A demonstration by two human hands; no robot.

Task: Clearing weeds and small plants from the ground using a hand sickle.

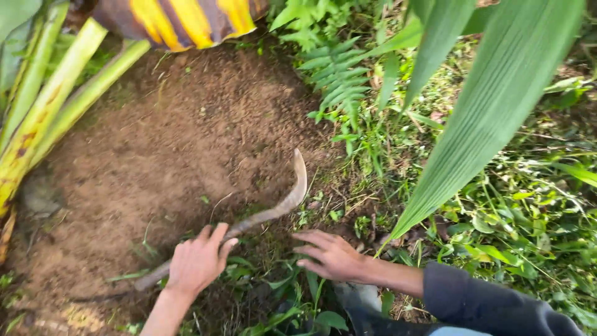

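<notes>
Outdoors, a patch of bare brown soil (pixel 168 143) lies between green stalks (pixel 50 99), ferns (pixel 336 74) and weeds. A curved sickle (pixel 273 211) lies on the soil, running from lower left to its tip at upper right. The left hand (pixel 199 261) grips its handle. The right hand (pixel 329 255) rests open, fingers spread, on the weeds beside it.

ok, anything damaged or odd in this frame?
The big leaf at the top edge is yellowed with dark brown streaks, unlike the green foliage around it. The curved sickle under the left hand looks intact. The right hand rests on weeds beside it.
</notes>
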